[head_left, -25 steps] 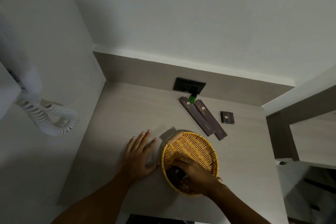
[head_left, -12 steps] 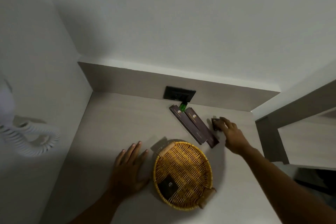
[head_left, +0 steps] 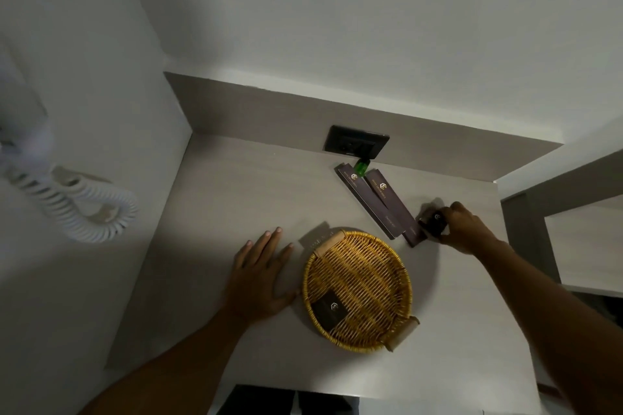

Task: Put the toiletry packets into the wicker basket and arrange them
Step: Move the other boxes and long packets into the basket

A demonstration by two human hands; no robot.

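Observation:
A round wicker basket [head_left: 381, 253] sits on the grey counter, and one small dark square packet [head_left: 329, 309] lies in its near-left part. Behind it two long dark packets [head_left: 369, 199] [head_left: 395, 209] lie side by side, slanting toward the basket. My right hand [head_left: 463, 227] is to their right, fingers closed on a small dark square packet [head_left: 434, 223] held just off the counter. My left hand [head_left: 259, 276] lies flat on the counter, fingers spread, beside the basket's left rim.
A small green bottle [head_left: 361, 168] stands at the far ends of the long packets, under a black wall socket [head_left: 355, 144]. A white coiled cord [head_left: 72, 209] hangs on the left wall. A grey frame [head_left: 526, 209] borders the counter on the right.
My right hand left the basket, where it set down a square packet, reached back right and closed on the other square packet, which is now tilted up. My left hand stayed flat.

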